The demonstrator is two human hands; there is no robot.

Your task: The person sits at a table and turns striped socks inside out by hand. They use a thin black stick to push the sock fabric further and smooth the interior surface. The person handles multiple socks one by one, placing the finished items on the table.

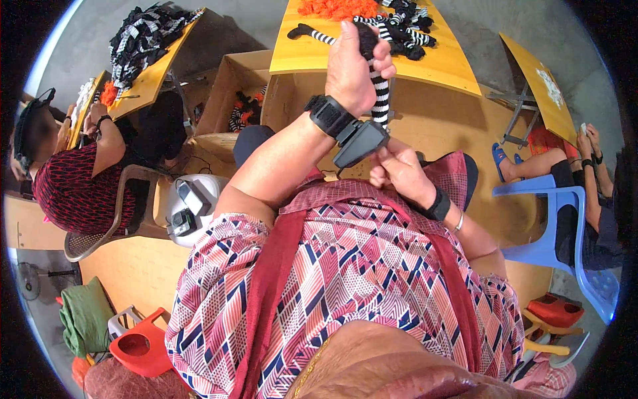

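My left hand (352, 70) is raised at the front edge of a yellow table (438, 66), its fingers wrapped round the black upper end of a stuffed doll leg (379, 93). The leg's black-and-white striped knit hangs below the fist; its lower end runs behind the black device on my left wrist. Close to my apron, my right hand (407, 174) has its fingers curled together below that device; what they hold, if anything, is hidden. More striped doll limbs (412, 40) with black ends lie on the table beside bright orange curly yarn (339, 8).
A cardboard box (232, 80) with striped and orange pieces stands left of the table. At left, a person (86, 169) sits by a table piled with striped pieces (143, 50). A white stool (199, 219) holds small devices. A blue chair (551, 213) and another person's hands (588, 139) are at right.
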